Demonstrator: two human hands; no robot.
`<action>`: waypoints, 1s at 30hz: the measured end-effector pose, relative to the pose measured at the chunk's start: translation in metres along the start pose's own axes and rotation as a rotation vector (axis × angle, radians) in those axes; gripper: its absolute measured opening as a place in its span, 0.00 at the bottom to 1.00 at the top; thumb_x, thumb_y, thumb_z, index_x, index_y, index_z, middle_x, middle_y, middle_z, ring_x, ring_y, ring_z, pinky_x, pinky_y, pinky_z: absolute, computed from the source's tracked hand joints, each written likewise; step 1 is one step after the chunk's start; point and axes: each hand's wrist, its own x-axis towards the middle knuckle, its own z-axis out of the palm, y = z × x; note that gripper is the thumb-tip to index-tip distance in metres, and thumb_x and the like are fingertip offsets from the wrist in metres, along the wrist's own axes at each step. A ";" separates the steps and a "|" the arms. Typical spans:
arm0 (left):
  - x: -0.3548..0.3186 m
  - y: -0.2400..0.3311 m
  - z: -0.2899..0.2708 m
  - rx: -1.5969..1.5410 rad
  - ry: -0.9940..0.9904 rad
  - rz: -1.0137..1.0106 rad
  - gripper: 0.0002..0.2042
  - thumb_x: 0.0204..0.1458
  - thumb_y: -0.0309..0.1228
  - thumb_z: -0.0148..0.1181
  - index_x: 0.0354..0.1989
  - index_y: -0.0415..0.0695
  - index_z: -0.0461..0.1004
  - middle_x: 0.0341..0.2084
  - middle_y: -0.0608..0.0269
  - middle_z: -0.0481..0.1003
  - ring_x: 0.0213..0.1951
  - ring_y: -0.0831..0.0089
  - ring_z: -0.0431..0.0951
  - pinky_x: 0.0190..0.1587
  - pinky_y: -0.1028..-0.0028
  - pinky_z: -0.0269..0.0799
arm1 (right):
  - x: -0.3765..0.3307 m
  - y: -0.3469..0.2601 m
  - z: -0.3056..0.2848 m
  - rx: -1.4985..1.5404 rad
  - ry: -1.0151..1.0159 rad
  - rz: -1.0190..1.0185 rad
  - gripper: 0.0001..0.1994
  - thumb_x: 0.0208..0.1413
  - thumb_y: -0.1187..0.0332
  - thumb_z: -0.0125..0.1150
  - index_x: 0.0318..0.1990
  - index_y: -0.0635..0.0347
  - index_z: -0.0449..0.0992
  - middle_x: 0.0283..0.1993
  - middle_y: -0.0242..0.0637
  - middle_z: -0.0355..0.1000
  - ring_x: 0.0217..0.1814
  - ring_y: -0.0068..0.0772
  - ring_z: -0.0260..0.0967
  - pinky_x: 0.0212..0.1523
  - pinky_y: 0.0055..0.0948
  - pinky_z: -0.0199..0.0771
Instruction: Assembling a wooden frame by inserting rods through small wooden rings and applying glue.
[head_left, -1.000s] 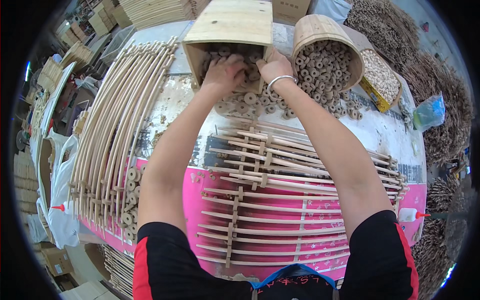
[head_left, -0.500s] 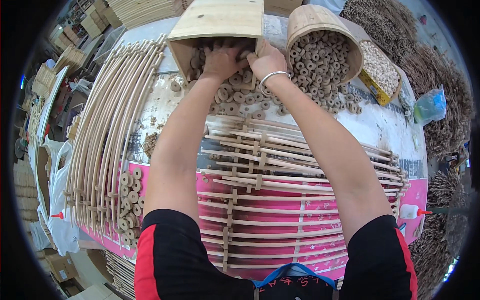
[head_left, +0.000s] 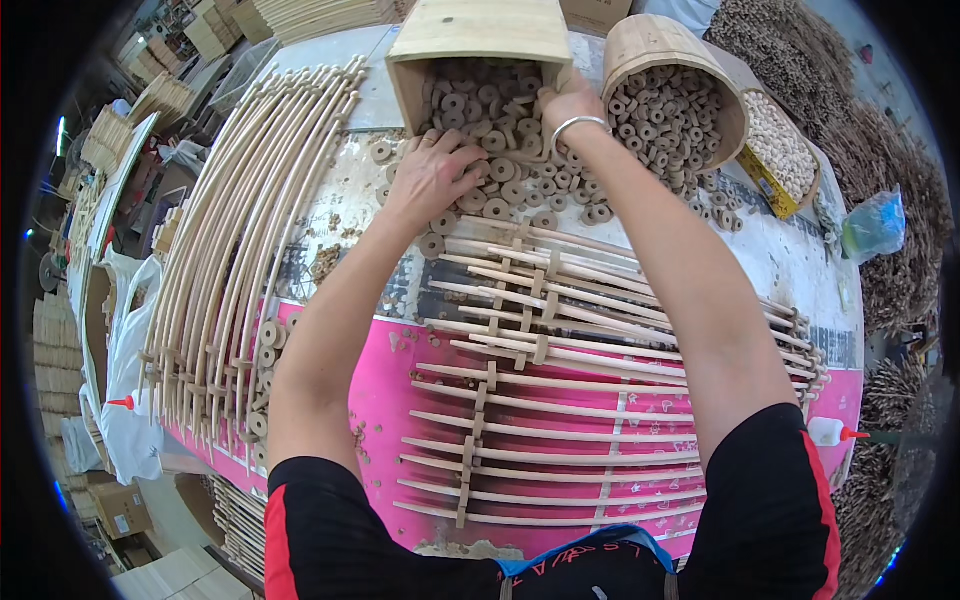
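Observation:
A square wooden box (head_left: 480, 28) lies on its side at the far middle, its mouth toward me. Round wooden discs with centre holes (head_left: 455, 103) fill it and spill onto the table. My left hand (head_left: 432, 178) lies over the spilled discs at the left of the mouth, fingers apart; what is under its palm is hidden. At the mouth's right edge, my right hand (head_left: 572, 108), with a bangle on the wrist, grips the box's side wall. Nearer me, slender wooden rods (head_left: 590, 408) lie in rows, with small discs threaded near their left ends.
A wooden bucket (head_left: 640, 45) on its side, full of darker discs, stands right of the box. Beyond it is a yellow carton (head_left: 768, 185) of small pale pieces. More rods (head_left: 240, 200) lie lengthwise at left. A white glue bottle (head_left: 826, 432) lies at the right edge.
My left hand has drawn back out of the box toward me, uncovering the discs inside. My right hand keeps its hold on the box edge. The whole view has shifted slightly.

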 end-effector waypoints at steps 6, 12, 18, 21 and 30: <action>0.013 0.005 -0.022 0.056 -0.090 -0.057 0.17 0.55 0.47 0.65 0.46 0.51 0.84 0.49 0.62 0.76 0.48 0.59 0.75 0.53 0.59 0.69 | 0.024 0.025 0.010 0.007 -0.008 -0.077 0.24 0.59 0.57 0.62 0.58 0.62 0.73 0.56 0.58 0.77 0.61 0.59 0.74 0.62 0.47 0.74; 0.095 -0.010 0.061 -0.016 -0.031 -0.164 0.30 0.60 0.58 0.56 0.71 0.70 0.64 0.66 0.63 0.69 0.70 0.55 0.65 0.68 0.46 0.59 | 0.020 0.009 0.009 0.006 -0.019 -0.086 0.25 0.59 0.57 0.61 0.59 0.62 0.71 0.56 0.59 0.77 0.61 0.61 0.74 0.63 0.49 0.74; 0.089 0.009 0.064 -0.083 -0.141 -0.222 0.21 0.58 0.52 0.61 0.59 0.66 0.75 0.56 0.63 0.75 0.64 0.55 0.69 0.65 0.46 0.63 | 0.024 0.014 0.006 -0.007 -0.031 -0.072 0.26 0.59 0.58 0.59 0.61 0.63 0.69 0.56 0.58 0.77 0.61 0.60 0.75 0.63 0.50 0.74; 0.068 0.005 0.048 -0.128 -0.136 -0.052 0.13 0.56 0.43 0.64 0.48 0.58 0.81 0.49 0.63 0.77 0.57 0.53 0.72 0.60 0.53 0.68 | 0.026 0.022 0.008 0.033 -0.020 -0.091 0.25 0.59 0.58 0.59 0.60 0.62 0.70 0.56 0.59 0.77 0.60 0.60 0.75 0.63 0.49 0.73; -0.015 -0.010 -0.040 -0.105 -0.158 -0.043 0.26 0.56 0.45 0.65 0.63 0.56 0.75 0.62 0.60 0.73 0.67 0.53 0.67 0.68 0.56 0.64 | -0.029 0.038 0.001 -0.035 -0.244 -0.041 0.26 0.50 0.62 0.71 0.54 0.68 0.77 0.54 0.53 0.79 0.57 0.50 0.77 0.59 0.43 0.75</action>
